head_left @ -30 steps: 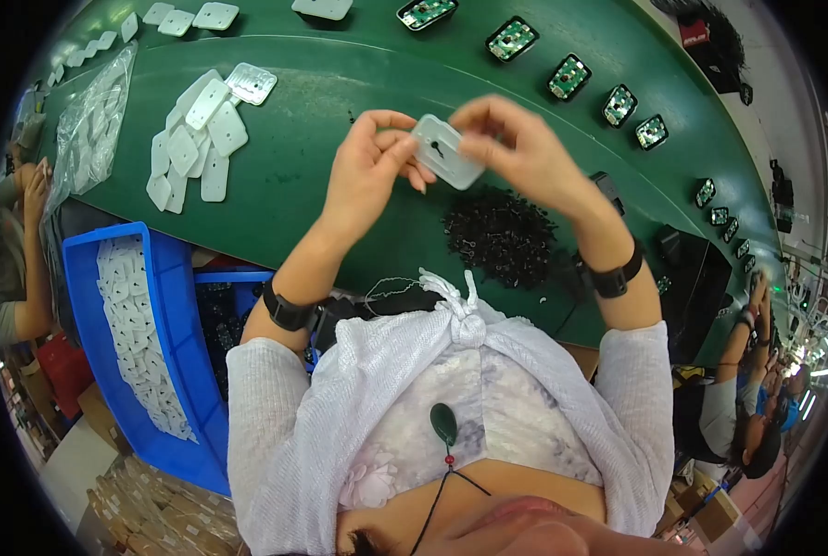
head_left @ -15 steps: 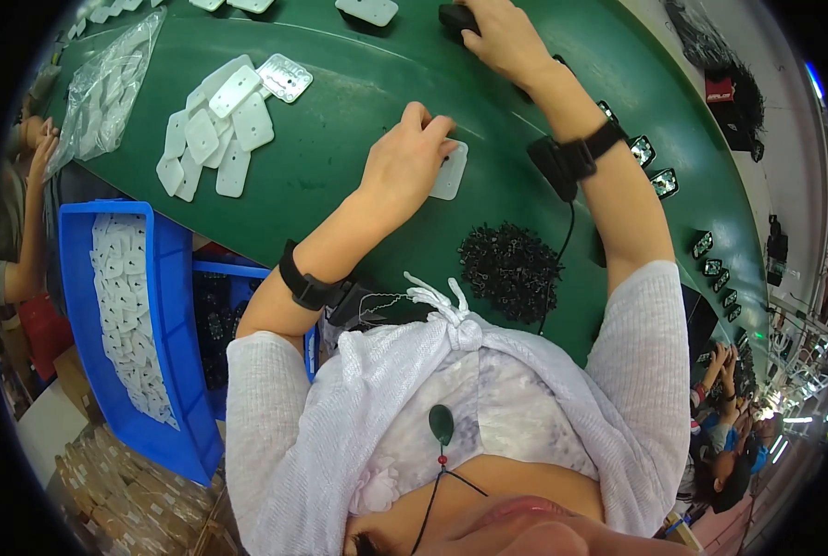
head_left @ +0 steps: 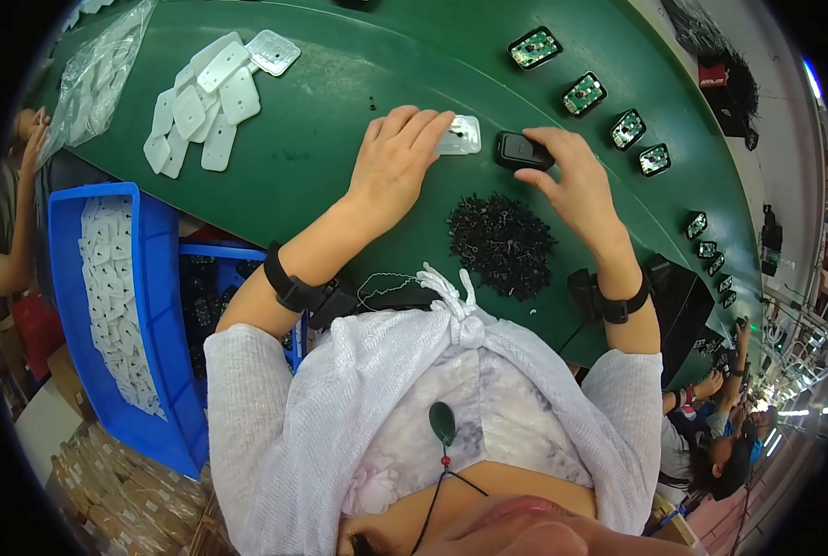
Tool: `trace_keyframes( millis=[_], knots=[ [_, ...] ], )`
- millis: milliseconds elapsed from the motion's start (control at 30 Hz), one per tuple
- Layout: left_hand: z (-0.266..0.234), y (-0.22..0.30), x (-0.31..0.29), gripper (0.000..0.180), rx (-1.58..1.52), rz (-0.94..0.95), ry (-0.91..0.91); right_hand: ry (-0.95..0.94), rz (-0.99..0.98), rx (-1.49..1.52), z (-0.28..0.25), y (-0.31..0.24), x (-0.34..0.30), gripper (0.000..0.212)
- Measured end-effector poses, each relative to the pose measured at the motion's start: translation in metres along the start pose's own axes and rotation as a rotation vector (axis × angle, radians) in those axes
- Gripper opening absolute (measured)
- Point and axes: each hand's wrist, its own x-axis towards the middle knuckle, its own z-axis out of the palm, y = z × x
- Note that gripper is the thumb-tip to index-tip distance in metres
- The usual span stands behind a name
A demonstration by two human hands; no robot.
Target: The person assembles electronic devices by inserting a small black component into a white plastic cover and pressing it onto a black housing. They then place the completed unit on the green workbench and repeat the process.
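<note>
My left hand (head_left: pixel 393 167) is closed at the left end of a white plastic plate (head_left: pixel 469 136), and its fingers cover part of it. A small black piece lies on the plate. Just right of it, my right hand (head_left: pixel 576 181) grips a black rectangular plastic case (head_left: pixel 522 150) between thumb and fingers, its closed face upward. Nearer to me spreads a heap of small black parts (head_left: pixel 500 246); their exact kind is too small to tell. One loose black bit (head_left: pixel 372 103) lies beyond my left hand.
White plates (head_left: pixel 201 104) lie stacked at the left, beside a clear plastic bag (head_left: pixel 99 79). A blue bin (head_left: pixel 166 306) of white pieces stands at the table's edge. Several open black cases with green circuit boards (head_left: pixel 584 94) line the right. Other people sit at both sides.
My right hand has come back from the far side with the black case. The white plate under my left hand has turned sideways and shifted farther away. The view has shifted slightly.
</note>
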Motion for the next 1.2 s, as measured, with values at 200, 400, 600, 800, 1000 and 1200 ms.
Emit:
trace_keyframes(
  millis=[200, 400, 600, 800, 1000, 1200],
  knots=[
    [-0.002, -0.011, 0.001, 0.059, -0.259, -0.007, 0.02, 0.071, -0.056, 0.14, 0.005, -0.017, 0.003, 0.039],
    [-0.009, -0.01, -0.007, 0.053, -0.395, -0.013, 0.069, 0.044, -0.229, 0.112, 0.023, -0.042, 0.03, 0.036],
    [-0.008, -0.014, -0.014, 0.052, -0.259, -0.003, -0.015, -0.025, -0.239, 0.062, 0.03, -0.044, 0.036, 0.036],
    [-0.014, -0.012, -0.011, 0.053, -0.059, 0.046, -0.077, 0.06, -0.196, 0.015, 0.042, -0.049, 0.03, 0.04],
    [-0.018, -0.006, -0.008, 0.052, 0.068, 0.108, -0.112, 0.141, -0.221, -0.076, 0.049, -0.048, 0.025, 0.042],
    [-0.002, 0.005, -0.007, 0.055, 0.144, 0.108, -0.051, -0.109, -0.201, 0.195, 0.023, -0.028, 0.046, 0.04]
  ],
)
